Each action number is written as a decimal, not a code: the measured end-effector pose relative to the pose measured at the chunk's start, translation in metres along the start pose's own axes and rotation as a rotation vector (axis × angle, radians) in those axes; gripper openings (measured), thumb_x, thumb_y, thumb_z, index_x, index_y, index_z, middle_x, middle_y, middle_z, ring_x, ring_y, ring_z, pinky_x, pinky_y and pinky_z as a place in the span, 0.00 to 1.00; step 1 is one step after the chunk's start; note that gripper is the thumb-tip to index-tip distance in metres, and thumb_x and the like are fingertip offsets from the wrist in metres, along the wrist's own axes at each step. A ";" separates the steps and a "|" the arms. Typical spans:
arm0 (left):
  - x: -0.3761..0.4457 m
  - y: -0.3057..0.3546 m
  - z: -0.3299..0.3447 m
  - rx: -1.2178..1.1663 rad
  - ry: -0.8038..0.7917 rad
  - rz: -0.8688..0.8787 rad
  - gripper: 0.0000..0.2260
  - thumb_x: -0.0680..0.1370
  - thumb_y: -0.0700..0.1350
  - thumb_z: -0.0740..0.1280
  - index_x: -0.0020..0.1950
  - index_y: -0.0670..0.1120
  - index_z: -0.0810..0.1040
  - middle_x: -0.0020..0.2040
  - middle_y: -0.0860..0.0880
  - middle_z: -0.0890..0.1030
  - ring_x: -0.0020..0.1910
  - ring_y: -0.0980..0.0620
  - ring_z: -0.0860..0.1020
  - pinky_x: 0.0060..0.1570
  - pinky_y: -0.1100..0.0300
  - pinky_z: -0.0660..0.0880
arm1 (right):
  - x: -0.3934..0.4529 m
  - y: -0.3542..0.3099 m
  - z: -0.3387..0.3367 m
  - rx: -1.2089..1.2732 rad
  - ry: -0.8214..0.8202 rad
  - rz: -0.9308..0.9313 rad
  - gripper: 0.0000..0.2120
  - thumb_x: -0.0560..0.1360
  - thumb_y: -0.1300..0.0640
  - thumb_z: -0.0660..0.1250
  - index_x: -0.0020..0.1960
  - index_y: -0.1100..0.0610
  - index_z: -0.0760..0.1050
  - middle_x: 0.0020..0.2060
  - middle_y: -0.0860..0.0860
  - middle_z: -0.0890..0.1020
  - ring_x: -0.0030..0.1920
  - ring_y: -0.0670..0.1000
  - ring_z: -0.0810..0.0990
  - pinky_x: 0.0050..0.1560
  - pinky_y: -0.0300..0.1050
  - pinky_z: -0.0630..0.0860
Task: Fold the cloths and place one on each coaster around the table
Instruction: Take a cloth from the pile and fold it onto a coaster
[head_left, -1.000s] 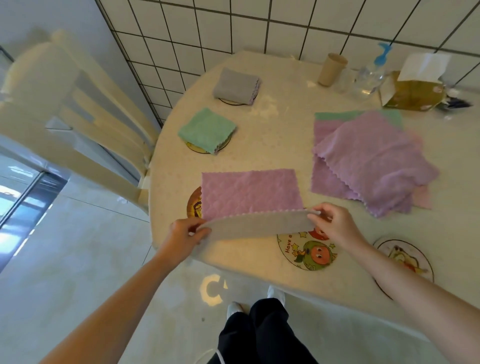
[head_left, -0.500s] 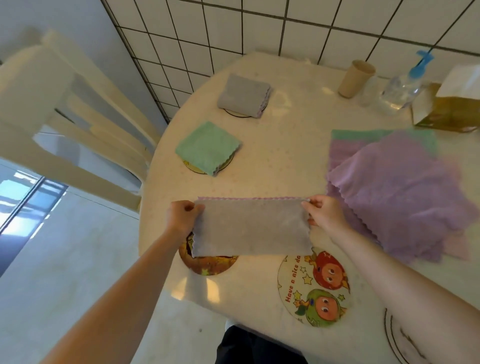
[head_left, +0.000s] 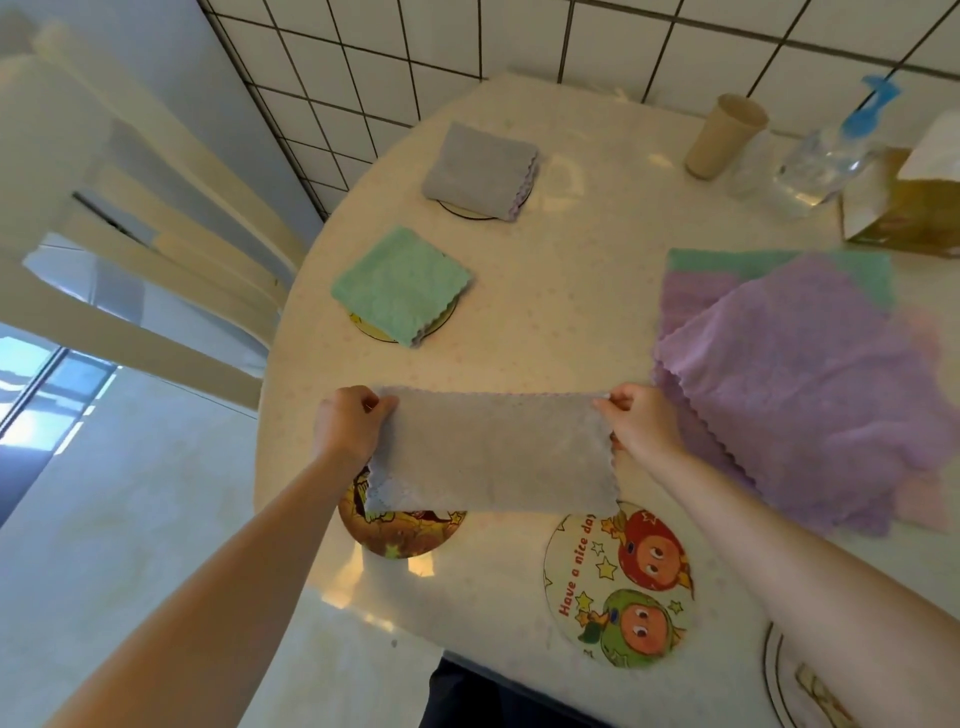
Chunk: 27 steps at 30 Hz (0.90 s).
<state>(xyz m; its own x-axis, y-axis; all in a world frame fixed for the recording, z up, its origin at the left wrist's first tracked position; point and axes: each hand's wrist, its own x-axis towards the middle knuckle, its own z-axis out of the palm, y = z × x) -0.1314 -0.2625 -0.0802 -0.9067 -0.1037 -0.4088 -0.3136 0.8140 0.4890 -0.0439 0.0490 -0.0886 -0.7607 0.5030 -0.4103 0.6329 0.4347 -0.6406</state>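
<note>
At table's near edge (head_left: 291, 519), left hand (head_left: 345, 428) and right hand (head_left: 641, 423) each pinching a far corner of half-folded grey cloth (head_left: 491, 452), stretched flat for squaring edges before second fold. Lying partly over brown coaster (head_left: 402, 532), likely its destination; farther back, green folded cloth (head_left: 400, 286) and grey folded cloth (head_left: 480, 169) already on coasters; unfolded pile (head_left: 795, 379) at right within reach

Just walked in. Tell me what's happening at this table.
A person is folding cloths onto coasters. The left hand and right hand pinch the far corners of a grey-backed cloth, folded in half, over a brown coaster. A folded grey cloth and a folded green cloth already sit on coasters. Unfolded cloths wait on the right.
</note>
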 end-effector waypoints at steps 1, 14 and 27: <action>0.001 0.000 0.001 0.032 0.004 0.011 0.13 0.77 0.52 0.66 0.41 0.42 0.80 0.37 0.43 0.80 0.33 0.43 0.77 0.34 0.54 0.74 | 0.000 0.000 -0.001 -0.054 -0.005 -0.029 0.06 0.73 0.55 0.70 0.43 0.58 0.77 0.39 0.54 0.83 0.42 0.55 0.82 0.46 0.54 0.80; -0.132 -0.029 0.076 0.459 -0.076 0.814 0.24 0.82 0.54 0.53 0.77 0.47 0.57 0.78 0.49 0.55 0.77 0.48 0.49 0.75 0.48 0.51 | -0.117 0.022 0.031 -0.796 -0.082 -0.964 0.22 0.77 0.56 0.52 0.67 0.59 0.71 0.66 0.53 0.75 0.67 0.55 0.72 0.66 0.51 0.67; -0.133 -0.103 0.038 0.574 -0.089 0.553 0.30 0.80 0.64 0.45 0.78 0.55 0.42 0.78 0.55 0.42 0.76 0.52 0.36 0.74 0.51 0.35 | -0.126 0.070 -0.001 -0.929 -0.182 -0.781 0.33 0.67 0.70 0.65 0.71 0.60 0.65 0.70 0.55 0.70 0.70 0.57 0.67 0.66 0.53 0.70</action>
<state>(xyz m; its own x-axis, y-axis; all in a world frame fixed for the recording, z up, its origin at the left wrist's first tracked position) 0.0323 -0.3105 -0.1057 -0.8548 0.4273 -0.2945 0.3910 0.9034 0.1759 0.0968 0.0165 -0.0814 -0.9435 -0.2105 -0.2559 -0.1965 0.9773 -0.0797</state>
